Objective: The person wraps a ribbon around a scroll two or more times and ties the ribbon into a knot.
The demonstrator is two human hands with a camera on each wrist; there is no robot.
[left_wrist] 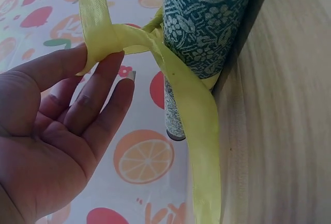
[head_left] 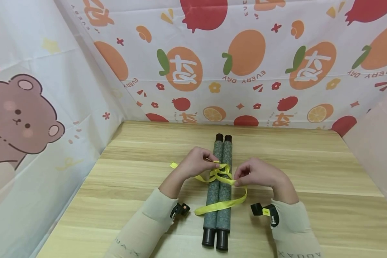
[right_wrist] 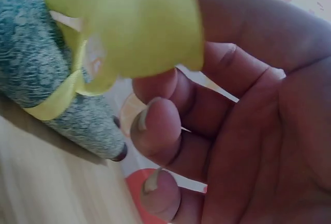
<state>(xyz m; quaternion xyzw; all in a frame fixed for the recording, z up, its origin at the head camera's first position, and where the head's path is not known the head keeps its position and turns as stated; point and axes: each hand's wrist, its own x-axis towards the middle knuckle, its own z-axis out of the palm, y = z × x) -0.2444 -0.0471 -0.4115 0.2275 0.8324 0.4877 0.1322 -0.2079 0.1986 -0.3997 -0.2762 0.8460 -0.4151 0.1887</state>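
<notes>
Two scrolls (head_left: 224, 200) in green patterned fabric with dark end knobs lie side by side on the table, pointing away from me. A yellow ribbon (head_left: 220, 206) crosses their middle in loops. My left hand (head_left: 196, 163) pinches one part of it between thumb and finger, left of the scrolls. On the other side my right hand (head_left: 258, 173) pinches another stretch beside the loops. In the left wrist view a ribbon length (left_wrist: 199, 125) hangs down past the patterned fabric (left_wrist: 204, 22). The ribbon (right_wrist: 139, 27) covers the right fingertips' grip in the right wrist view.
The wood-grain table (head_left: 329, 200) extends around the scrolls. Behind it hangs a white cloth (head_left: 213, 86) printed with fruit, and another cloth (head_left: 67, 114) with a bear borders the left. Small black cameras (head_left: 180, 209) sit at both wrists.
</notes>
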